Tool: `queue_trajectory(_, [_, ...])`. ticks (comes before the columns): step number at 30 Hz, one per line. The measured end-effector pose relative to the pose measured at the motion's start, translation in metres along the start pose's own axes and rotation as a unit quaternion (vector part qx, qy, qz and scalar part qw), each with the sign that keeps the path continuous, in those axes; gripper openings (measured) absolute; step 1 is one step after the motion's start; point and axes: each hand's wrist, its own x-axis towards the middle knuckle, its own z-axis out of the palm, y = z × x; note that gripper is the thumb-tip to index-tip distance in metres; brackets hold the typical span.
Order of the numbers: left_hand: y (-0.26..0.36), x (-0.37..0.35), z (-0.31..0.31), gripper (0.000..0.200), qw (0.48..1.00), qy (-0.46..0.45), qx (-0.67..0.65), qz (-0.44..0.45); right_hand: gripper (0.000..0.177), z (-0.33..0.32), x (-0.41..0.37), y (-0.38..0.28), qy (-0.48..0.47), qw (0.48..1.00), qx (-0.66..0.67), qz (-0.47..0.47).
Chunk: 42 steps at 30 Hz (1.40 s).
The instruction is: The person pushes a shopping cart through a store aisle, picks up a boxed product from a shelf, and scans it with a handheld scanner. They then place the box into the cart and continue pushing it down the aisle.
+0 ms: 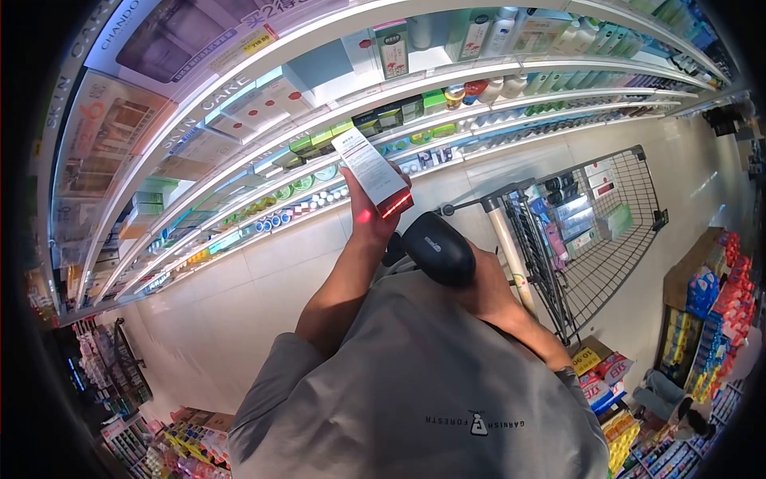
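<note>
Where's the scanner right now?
In the head view, the black scanner is in the right hand, below and right of the white box in the left hand.

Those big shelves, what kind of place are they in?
It looks like a shop, probably a supermarket. The shelves hold rows of boxes and bottles, there's a wire cart, and the right hand holds a scanner, with red light on a white box.
</note>
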Motion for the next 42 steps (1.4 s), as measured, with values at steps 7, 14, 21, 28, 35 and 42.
queue_trajectory(7, [0.001, 0.003, -0.007, 0.065, 1.0, -0.005, -0.014, 0.006, 0.045, 0.003, 0.002, 0.003, 0.005, 1.0, -0.021, 0.02])
queue_trajectory(14, [-0.003, 0.006, -0.004, 0.072, 0.999, -0.012, 0.033, 0.037, 0.052, -0.001, 0.003, 0.003, 0.016, 0.999, 0.01, 0.034])
queue_trajectory(21, [-0.006, 0.006, 0.0, 0.069, 0.997, -0.074, -0.006, 0.023, 0.039, -0.002, 0.002, -0.002, 0.043, 0.998, 0.032, 0.04])
queue_trajectory(28, [-0.008, 0.007, 0.004, 0.075, 0.999, -0.033, -0.017, 0.007, 0.052, -0.001, 0.0, -0.001, 0.04, 0.999, 0.022, 0.028])
queue_trajectory(35, [-0.005, 0.009, -0.001, 0.075, 1.0, -0.027, -0.007, -0.007, 0.054, 0.001, -0.003, -0.004, 0.027, 0.997, 0.068, 0.037])
queue_trajectory(42, [-0.006, 0.005, 0.001, 0.069, 0.999, -0.005, -0.051, -0.009, 0.066, -0.003, -0.008, 0.0, 0.034, 0.994, 0.081, 0.066])
